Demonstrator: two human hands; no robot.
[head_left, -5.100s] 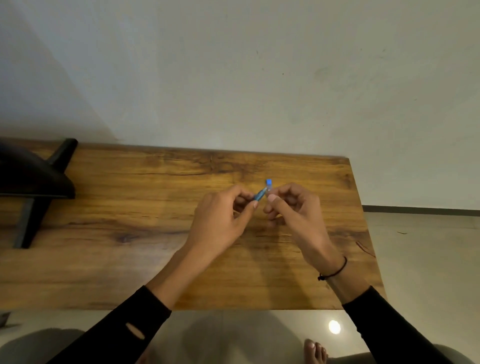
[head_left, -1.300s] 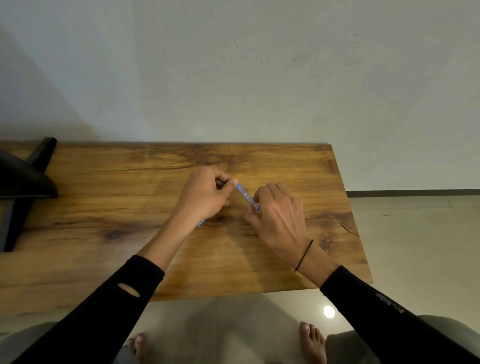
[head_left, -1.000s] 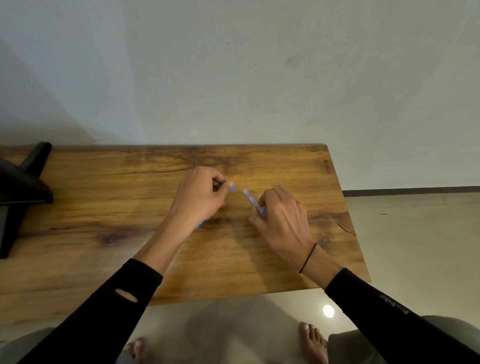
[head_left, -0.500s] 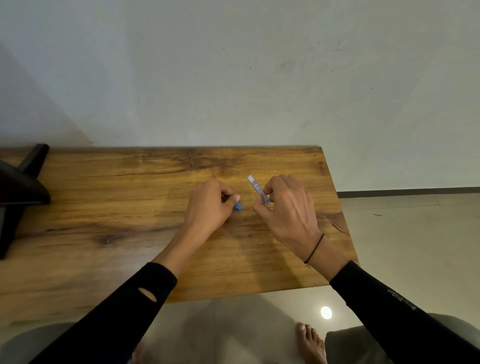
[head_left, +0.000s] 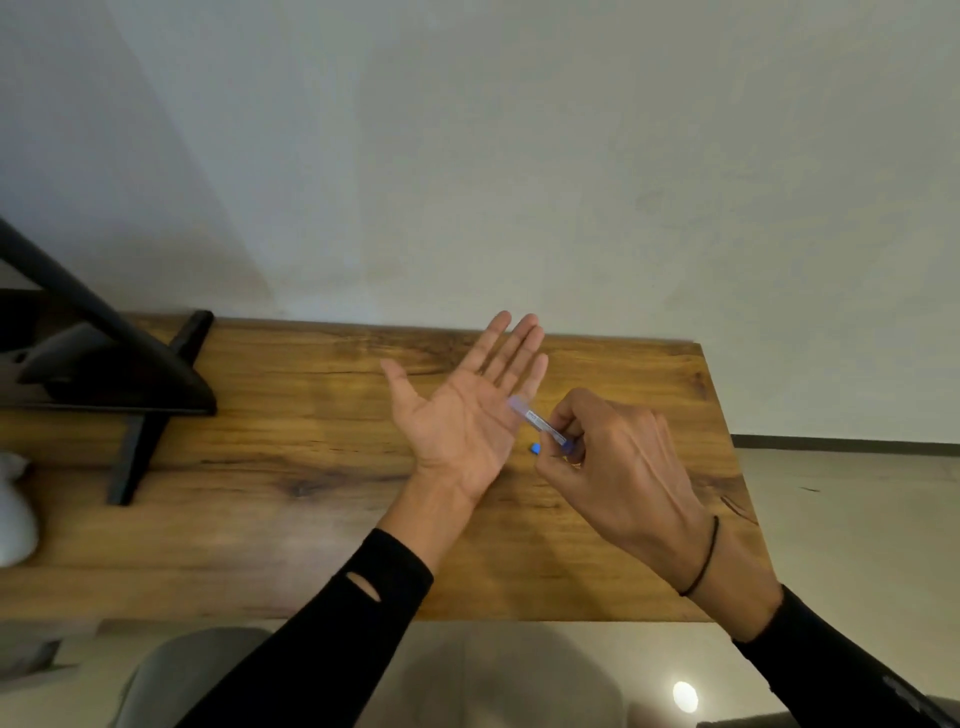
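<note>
My right hand (head_left: 618, 467) pinches a thin clear pen with blue parts (head_left: 539, 427), its far end pointing at my left palm. My left hand (head_left: 467, 410) lies flat and palm up above the wooden table (head_left: 311, 530), fingers straight, holding nothing. A small blue cap (head_left: 535, 447) lies on the table between the two hands, close to the right thumb.
A black stand with angled legs (head_left: 130, 384) occupies the table's back left. A white object (head_left: 13, 514) shows at the left edge. The table ends at the right near a tiled floor (head_left: 857, 545), and a plain wall rises behind.
My left hand let go of the blue cap, which now lies on the table, then turned palm up and spread its fingers. My right hand brought the pen towards that palm.
</note>
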